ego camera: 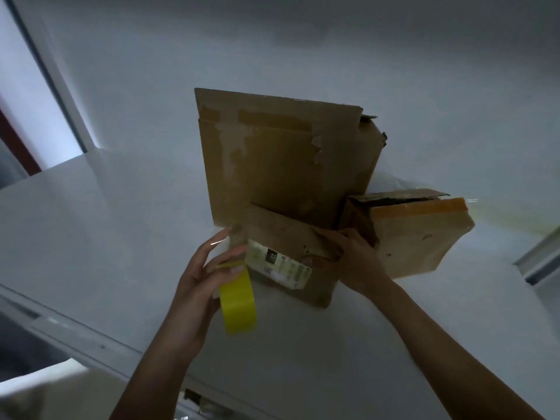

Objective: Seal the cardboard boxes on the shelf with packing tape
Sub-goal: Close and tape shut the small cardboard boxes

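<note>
Three cardboard boxes stand on a white shelf top (106, 225). The tall box (281, 165) is at the back, with torn old tape on its face. In front of it is a small box (288, 253) with a printed label. My left hand (203, 277) holds a yellow roll of packing tape (238, 304) at that box's left corner, fingers curled round the roll. A clear strip seems to run from the roll to the corner. My right hand (354, 259) grips the small box's right top edge. A third box (421, 234) with orange tape lies to the right.
The white wall rises behind the boxes. A window or door frame (60, 95) stands at the upper left. The shelf's front edge (75, 331) runs along the lower left. Another frame (542, 259) shows at the right edge.
</note>
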